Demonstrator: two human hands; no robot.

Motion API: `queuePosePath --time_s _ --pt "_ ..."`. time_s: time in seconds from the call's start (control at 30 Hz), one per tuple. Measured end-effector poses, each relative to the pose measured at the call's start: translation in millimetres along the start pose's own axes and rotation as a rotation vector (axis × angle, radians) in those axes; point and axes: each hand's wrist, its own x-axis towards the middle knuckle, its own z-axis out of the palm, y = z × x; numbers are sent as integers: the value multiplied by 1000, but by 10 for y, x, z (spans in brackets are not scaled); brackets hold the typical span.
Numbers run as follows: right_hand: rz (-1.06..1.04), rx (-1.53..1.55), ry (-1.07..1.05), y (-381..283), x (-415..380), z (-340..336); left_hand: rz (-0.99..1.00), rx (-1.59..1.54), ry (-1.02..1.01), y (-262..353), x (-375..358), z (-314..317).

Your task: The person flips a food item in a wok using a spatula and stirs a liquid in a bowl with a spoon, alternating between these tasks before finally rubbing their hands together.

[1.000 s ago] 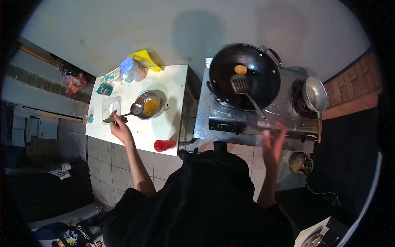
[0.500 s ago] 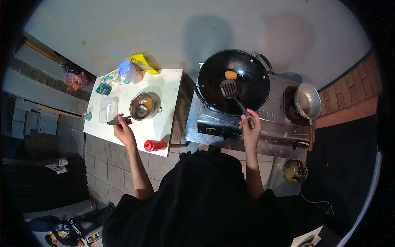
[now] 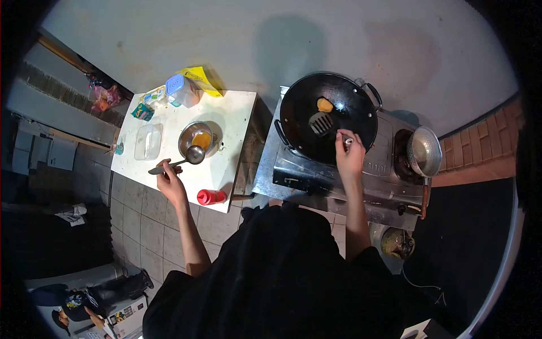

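Observation:
My left hand (image 3: pixel 170 179) is closed round the handle of a ladle (image 3: pixel 195 155). The ladle's bowl overlaps the near rim of a metal mixing bowl (image 3: pixel 184 135), which has yellow-orange liquid (image 3: pixel 201 139) inside. My right hand (image 3: pixel 351 157) grips a black slotted spatula (image 3: pixel 321 124) by its handle, over the near right side of a black wok (image 3: pixel 299 138). The spatula's slotted head lies low in the wok, just below a small golden piece of food (image 3: pixel 324 105). Dark shiny oil shows around that piece.
The wok sits on a steel gas stove (image 3: pixel 299 189); a saucepan (image 3: pixel 424 151) stands on the right burner. On the white table (image 3: pixel 234 110) are a clear plastic container (image 3: pixel 148 141), a blue-lidded tub (image 3: pixel 182 90), a yellow packet (image 3: pixel 200 81) and a red bottle (image 3: pixel 212 196). A person (image 3: pixel 84 302) is at lower left.
The ladle has come out of the mixing bowl's middle to its near rim. My right hand has moved forward over the wok, and the spatula's head has turned beside the food.

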Motion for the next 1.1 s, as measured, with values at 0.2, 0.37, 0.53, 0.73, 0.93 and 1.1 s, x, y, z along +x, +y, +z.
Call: queuePosePath --time_s 0.2,0.37,0.53,0.73,0.93,1.1 --pt "-29 -158 -184 -288 172 -467 -28 17 5 -94 -30 8" --pt "-106 -246 -226 -453 281 -732 -63 11 15 -144 -106 79" --pt "-162 -260 -251 -468 490 -756 -75 -20 17 -185 -176 143" --pt "-262 -264 -261 -190 899 -695 -75 -24 31 -201 -178 151" --pt "-163 -269 -312 -95 1109 -715 -51 101 54 -106 -151 127" --pt "-143 -215 -282 67 1116 -716 37 226 74 19 -83 91"
